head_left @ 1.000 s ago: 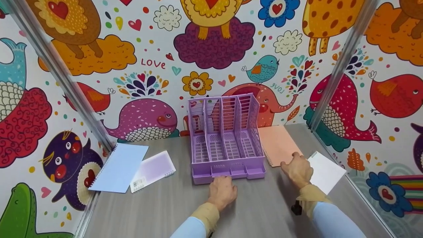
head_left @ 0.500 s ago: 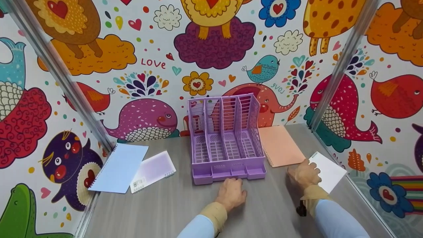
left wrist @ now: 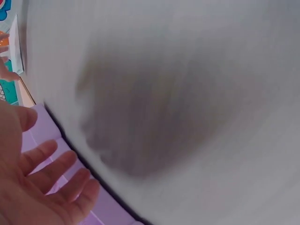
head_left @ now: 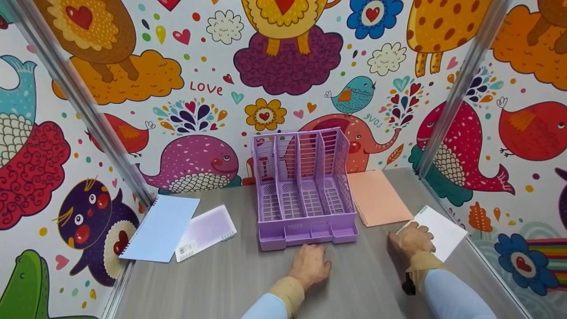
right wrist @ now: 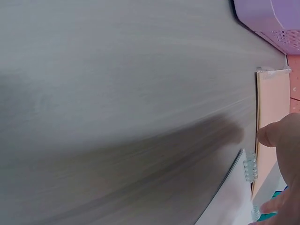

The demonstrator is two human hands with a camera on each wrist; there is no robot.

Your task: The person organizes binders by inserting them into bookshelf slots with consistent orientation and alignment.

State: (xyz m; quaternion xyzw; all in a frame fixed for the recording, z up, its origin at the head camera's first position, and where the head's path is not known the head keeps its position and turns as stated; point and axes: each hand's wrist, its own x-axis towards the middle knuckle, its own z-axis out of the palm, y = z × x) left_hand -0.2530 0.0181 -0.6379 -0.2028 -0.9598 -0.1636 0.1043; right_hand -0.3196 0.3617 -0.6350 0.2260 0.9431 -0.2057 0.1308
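A purple file rack (head_left: 305,199) with upright dividers and small front trays stands at the back middle of the table. My left hand (head_left: 311,266) is just in front of its front edge, holding nothing; the left wrist view shows the fingers (left wrist: 63,171) relaxed and apart. My right hand (head_left: 412,239) hovers at the left edge of a white spiral notebook (head_left: 439,231), overlapping it. Its thumb (right wrist: 272,133) points toward a peach spiral notebook (right wrist: 275,101), with a gap to the white notebook's rings in the right wrist view. The peach notebook lies right of the rack.
On the left side of the table lie a blue spiral notebook (head_left: 161,228) and a lilac-and-white notebook (head_left: 208,230), their edges overlapping. Printed wall panels with metal corner posts (head_left: 465,84) enclose the grey table (head_left: 212,288) at the back and sides.
My right hand has moved from the peach notebook's front corner rightward to the white notebook. My left hand has shifted slightly right along the rack's front. The notebooks and rack have stayed in place.
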